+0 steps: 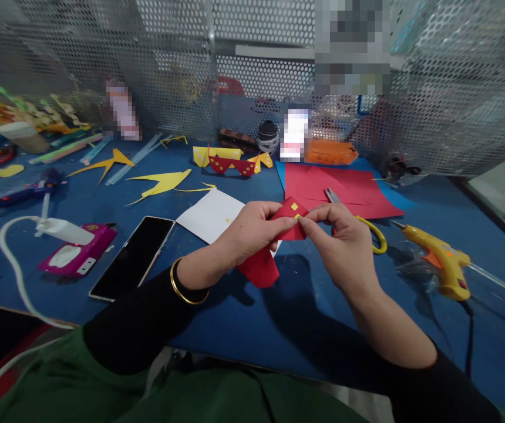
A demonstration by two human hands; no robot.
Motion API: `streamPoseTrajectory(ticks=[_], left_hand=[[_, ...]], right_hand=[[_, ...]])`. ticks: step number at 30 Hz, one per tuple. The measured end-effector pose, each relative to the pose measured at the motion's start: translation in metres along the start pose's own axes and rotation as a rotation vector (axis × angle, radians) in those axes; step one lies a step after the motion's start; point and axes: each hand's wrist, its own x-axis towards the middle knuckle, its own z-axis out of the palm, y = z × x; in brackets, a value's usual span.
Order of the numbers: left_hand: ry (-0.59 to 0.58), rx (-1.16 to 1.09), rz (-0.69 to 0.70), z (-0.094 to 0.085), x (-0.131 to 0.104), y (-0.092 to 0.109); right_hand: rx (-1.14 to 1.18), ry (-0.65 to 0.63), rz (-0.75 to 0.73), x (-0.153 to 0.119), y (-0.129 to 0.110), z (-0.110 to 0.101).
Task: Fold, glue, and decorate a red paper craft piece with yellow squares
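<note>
A red paper piece (261,268) is gripped between the thumb and fingers of my left hand (252,232). Its upper part carries a small yellow diamond, and a second yellow bit lies under the fingertips. The thumb and index finger of my right hand (344,241) are pinched together at that second yellow bit, touching the red paper. Behind my left hand lies a white sheet (212,215) with a tiny yellow speck. Scissors with yellow handles (378,235) are partly hidden behind my right hand. Red paper sheets (353,185) lie just beyond.
A yellow glue gun (446,264) lies at the right. At the left are a black-screened phone (133,258), a purple power strip (78,249) with a white cable, and a blue glue gun (27,191). Red paper glasses (232,166) and yellow paper scraps (164,182) lie farther back, before a mesh panel.
</note>
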Motion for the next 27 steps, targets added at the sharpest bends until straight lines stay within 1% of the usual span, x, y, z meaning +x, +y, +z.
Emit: streamPoseTrajectory(ticks=[5, 7, 12, 13, 16, 19, 27], left_hand=[[0.002, 0.025, 0.027, -0.0003, -0.0001, 0.0000], [0.004, 0.024, 0.025, -0.0003, 0.0003, 0.0003], [0.009, 0.025, 0.022, -0.0001, 0.0011, 0.0005], [0.005, 0.024, 0.023, -0.0002, 0.0013, 0.0002], [-0.020, 0.028, 0.023, -0.0006, 0.0013, -0.0009], [-0.032, 0.033, 0.021, -0.0008, 0.0004, -0.0013], [-0.030, 0.039, 0.028, -0.0004, -0.0015, 0.0007]], right_hand=[[0.000, -0.006, 0.014, -0.0008, -0.0011, 0.0007], [0.024, -0.010, 0.046, -0.0009, -0.0011, 0.0003], [0.215, 0.087, 0.141, 0.0008, 0.0016, 0.0001], [0.252, 0.088, 0.156, 0.0011, 0.0023, 0.0007], [0.348, 0.031, 0.232, 0.0014, 0.0037, 0.0038], [0.377, 0.002, 0.285, 0.0008, 0.0038, 0.0065], [0.390, 0.000, 0.283, -0.0006, 0.0025, 0.0070]])
